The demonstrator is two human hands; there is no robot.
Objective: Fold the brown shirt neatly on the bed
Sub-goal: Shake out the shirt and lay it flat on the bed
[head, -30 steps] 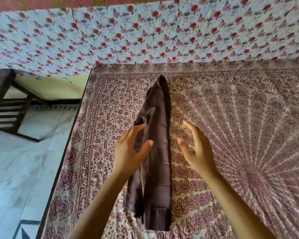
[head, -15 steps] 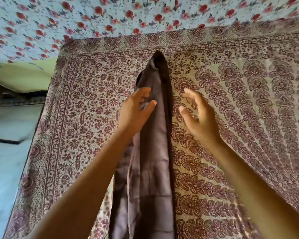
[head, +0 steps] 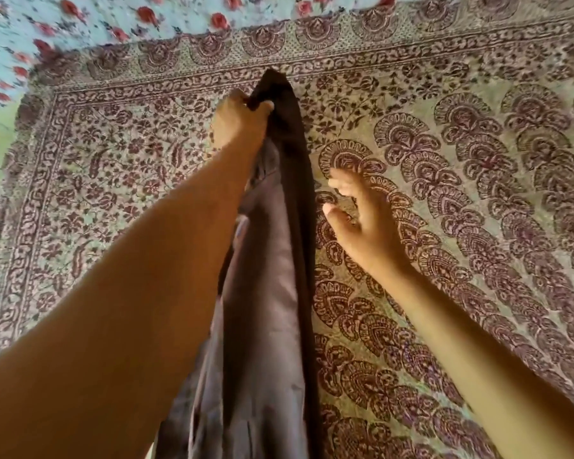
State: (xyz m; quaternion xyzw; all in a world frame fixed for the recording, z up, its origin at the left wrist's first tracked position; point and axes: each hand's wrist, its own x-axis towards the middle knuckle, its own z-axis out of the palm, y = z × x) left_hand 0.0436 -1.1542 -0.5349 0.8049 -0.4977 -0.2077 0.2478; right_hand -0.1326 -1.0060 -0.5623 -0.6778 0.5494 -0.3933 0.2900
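The left hand (head: 237,122) grips the far end of the brown shirt (head: 269,293), fingers and thumb curled around the bunched cloth there, while the right hand (head: 365,223) hovers just beside the shirt's right edge, about midway along it, fingers loosely spread and holding nothing. The shirt lies as a long narrow strip on the patterned bedspread (head: 444,160), running from the near edge of the view up toward the bedspread's far border. Beyond that border, past the shirt's far end, is a pale cloth with red flowers (head: 113,21).
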